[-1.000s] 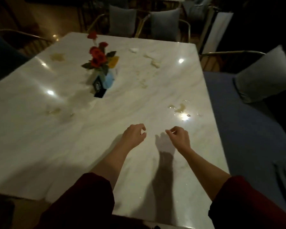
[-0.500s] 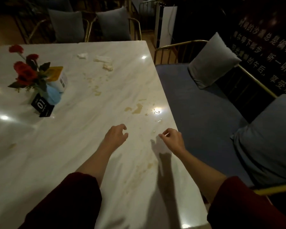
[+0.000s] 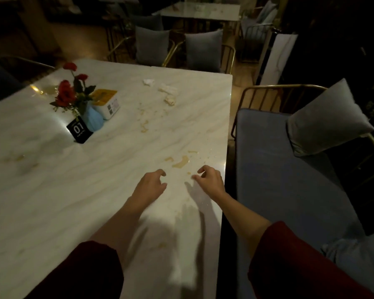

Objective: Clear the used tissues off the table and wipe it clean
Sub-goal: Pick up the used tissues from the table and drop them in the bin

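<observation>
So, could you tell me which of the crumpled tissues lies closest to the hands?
The small wad at the front of the group; the longer tissue and the white crumpled one lie farther back.

tissues — beyond hands, on table

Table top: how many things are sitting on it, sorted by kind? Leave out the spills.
Used tissues: 3
Vase of red roses: 1
White box with yellow top: 1
Black number sign: 1
Total: 6
</observation>
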